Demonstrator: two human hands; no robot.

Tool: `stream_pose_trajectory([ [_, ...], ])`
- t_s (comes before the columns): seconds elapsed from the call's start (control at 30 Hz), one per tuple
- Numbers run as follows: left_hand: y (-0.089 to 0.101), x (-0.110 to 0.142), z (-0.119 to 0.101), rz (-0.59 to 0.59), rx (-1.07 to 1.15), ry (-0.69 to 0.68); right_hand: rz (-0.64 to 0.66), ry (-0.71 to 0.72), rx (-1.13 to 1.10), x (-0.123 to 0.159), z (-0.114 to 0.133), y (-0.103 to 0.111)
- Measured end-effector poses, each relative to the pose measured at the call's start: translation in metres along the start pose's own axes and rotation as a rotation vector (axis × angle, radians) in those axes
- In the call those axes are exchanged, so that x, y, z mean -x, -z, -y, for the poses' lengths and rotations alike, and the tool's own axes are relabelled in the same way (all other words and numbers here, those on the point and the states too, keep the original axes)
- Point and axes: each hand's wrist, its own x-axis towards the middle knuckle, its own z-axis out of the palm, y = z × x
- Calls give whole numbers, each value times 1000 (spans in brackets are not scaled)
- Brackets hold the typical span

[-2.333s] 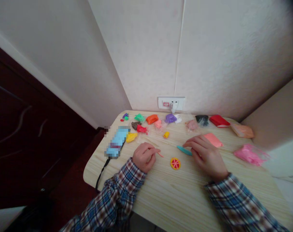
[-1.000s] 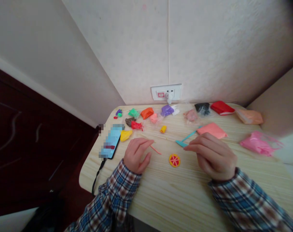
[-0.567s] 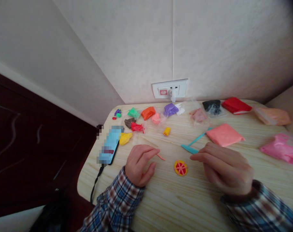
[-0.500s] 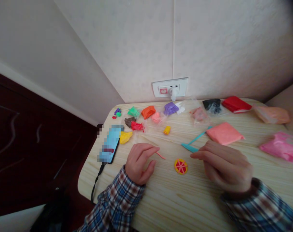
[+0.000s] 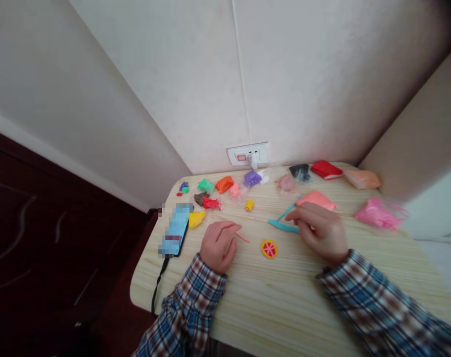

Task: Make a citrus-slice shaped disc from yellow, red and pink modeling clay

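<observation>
My left hand (image 5: 218,246) rests on the table with curved fingers, the thumb apart from the index finger. Its fingertips touch one end of a thin pink clay strip (image 5: 243,237) lying on the wood. To the right of the strip is a small round clay piece (image 5: 269,249) with a yellow rim, red middle and pink strips across it. My right hand (image 5: 318,229) is over two teal modelling tools (image 5: 284,226), its fingers curled together and covering part of them. Whether anything is between those fingers is hidden.
Bagged clay lies along the back, including orange (image 5: 224,184), purple (image 5: 252,178) and red (image 5: 326,169) packs. A salmon pack (image 5: 316,200) is behind my right hand, a pink bag (image 5: 377,214) farther right. A phone (image 5: 176,230) with a cable lies left; a small yellow piece (image 5: 249,205) sits mid-table.
My right hand has moved up and left over the teal tools, its fingers more curled. My left hand stays at the pink strip. The whole view has shifted with the head.
</observation>
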Motion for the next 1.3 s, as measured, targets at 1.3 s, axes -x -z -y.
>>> stream_pose_trajectory([
  [1.3, -8, 2, -5, -6, -28, -45, 32, -73, 23, 6, -14, -8],
])
